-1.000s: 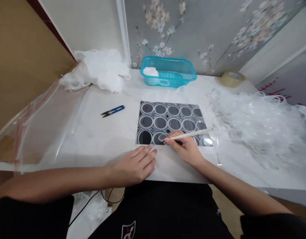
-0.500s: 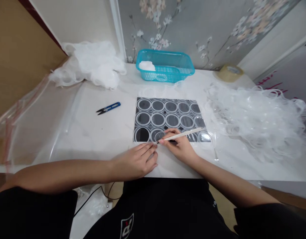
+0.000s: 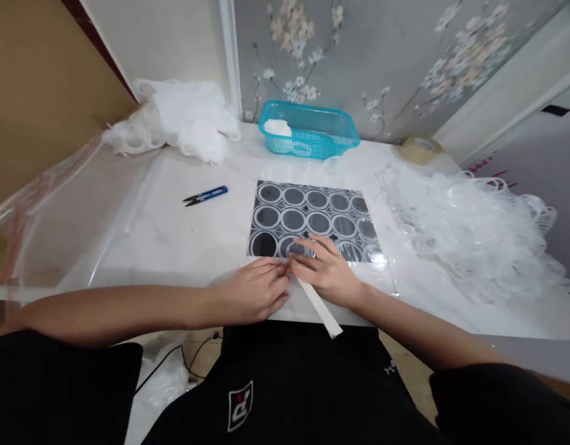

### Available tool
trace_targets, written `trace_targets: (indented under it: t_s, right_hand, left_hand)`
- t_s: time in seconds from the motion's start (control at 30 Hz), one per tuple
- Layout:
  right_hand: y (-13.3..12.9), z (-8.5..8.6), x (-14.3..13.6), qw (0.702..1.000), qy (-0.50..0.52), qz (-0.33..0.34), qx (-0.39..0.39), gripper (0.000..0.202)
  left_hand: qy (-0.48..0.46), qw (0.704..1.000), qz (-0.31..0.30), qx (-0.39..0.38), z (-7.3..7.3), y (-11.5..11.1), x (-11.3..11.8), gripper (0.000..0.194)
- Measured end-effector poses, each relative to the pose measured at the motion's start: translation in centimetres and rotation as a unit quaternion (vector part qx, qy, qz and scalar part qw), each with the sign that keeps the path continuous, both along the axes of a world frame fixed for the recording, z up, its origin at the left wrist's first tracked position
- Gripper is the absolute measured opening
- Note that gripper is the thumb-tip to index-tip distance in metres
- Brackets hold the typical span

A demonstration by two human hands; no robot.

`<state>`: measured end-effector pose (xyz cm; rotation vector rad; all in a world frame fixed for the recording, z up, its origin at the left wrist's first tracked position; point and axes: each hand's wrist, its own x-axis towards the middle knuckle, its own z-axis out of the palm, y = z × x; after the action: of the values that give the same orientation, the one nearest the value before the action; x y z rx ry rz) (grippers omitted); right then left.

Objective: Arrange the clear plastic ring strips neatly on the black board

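Note:
A dark sheet printed with rows of pale rings [image 3: 293,219] lies on the white table under clear film. At its front edge my left hand [image 3: 259,292] rests with fingers closed, the tips meeting those of my right hand; anything pinched there is too small to make out. My right hand [image 3: 329,271] bends over the sheet's lower row, thumb and index finger together, other fingers partly extended. From beneath it a slim white tool [image 3: 318,306] slants toward my body, wider at its near end. Its tip is hidden by my fingers.
Blue thread snips [image 3: 206,196] lie left of the sheet. Behind stands a turquoise basket [image 3: 322,150] holding something white. White translucent loops are heaped at right [image 3: 470,228] and at back left [image 3: 183,120]. A tape roll [image 3: 420,150] sits at the back right, plastic film [image 3: 81,228] at left.
The white tool has swung from pointing up and right to pointing down toward my body. My right hand's fingertips have come together with my left hand's. The view has shifted slightly.

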<state>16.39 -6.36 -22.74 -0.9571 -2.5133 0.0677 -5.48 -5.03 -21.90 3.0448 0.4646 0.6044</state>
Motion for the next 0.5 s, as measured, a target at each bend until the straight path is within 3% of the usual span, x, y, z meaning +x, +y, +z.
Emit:
trace_targets:
  t_s: [0.13,0.27,0.37,0.5]
  right_hand:
    - [3.4,1.3,1.8,0.997,0.033,-0.051,0.043,0.018]
    - [6.6,3.3,5.1,0.956,0.144,-0.236,0.096,0.020]
    - [5.4,3.5,6.2,0.936,0.214,-0.279,0.027,0.021]
    - [1.2,1.4,5.0,0.944,0.237,-0.196,-0.123,0.015]
  left_hand:
    - [0.009,1.000,0.018,-0.009,0.1,-0.1,0.0,0.025]
    - [0.007,1.000,0.008,0.008,0.3,0.0,-0.4,0.024]
    - [0.030,0.999,-0.022,0.031,0.9,0.2,-0.3,0.022]
    - [0.045,0.994,-0.044,0.087,1.2,0.6,0.9,0.024]
